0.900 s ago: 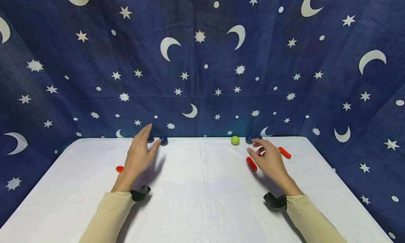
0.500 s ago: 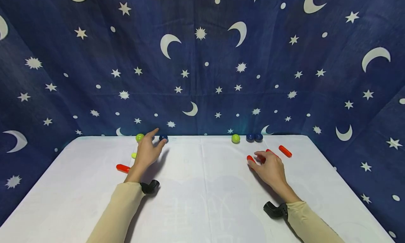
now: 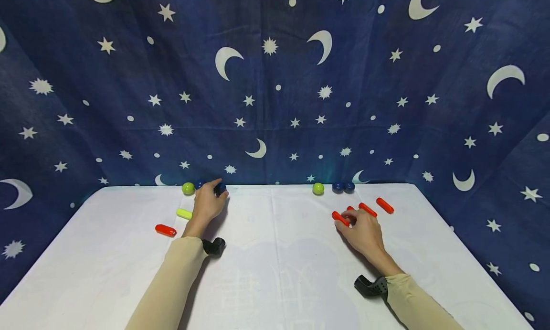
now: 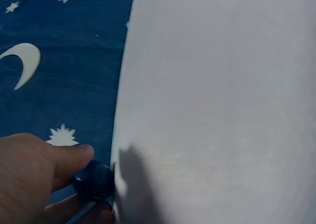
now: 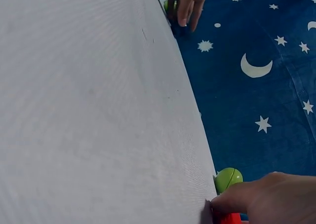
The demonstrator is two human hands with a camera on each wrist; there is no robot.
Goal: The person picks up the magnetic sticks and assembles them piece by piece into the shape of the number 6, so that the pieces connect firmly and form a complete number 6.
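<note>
My left hand grips a shiny dark blue ball at the table's far edge. In the left wrist view the blue ball sits between thumb and fingers. A second blue ball is partly hidden beside that hand, next to a green ball. My right hand pinches a short red stick between thumb and fingers. Another red stick lies just beyond the knuckles, and a bit of red shows behind the fingers. In the right wrist view the held red stick is mostly covered.
On the left lie a yellow-green stick and a red stick. Along the far edge at right stand a green ball and two blue balls. One more red stick lies farther right. A starry curtain hangs behind the white table.
My left hand has moved right and closed round the blue ball, uncovering the green ball and yellow-green stick. My right hand has come slightly nearer and its fingers have closed on the red stick.
</note>
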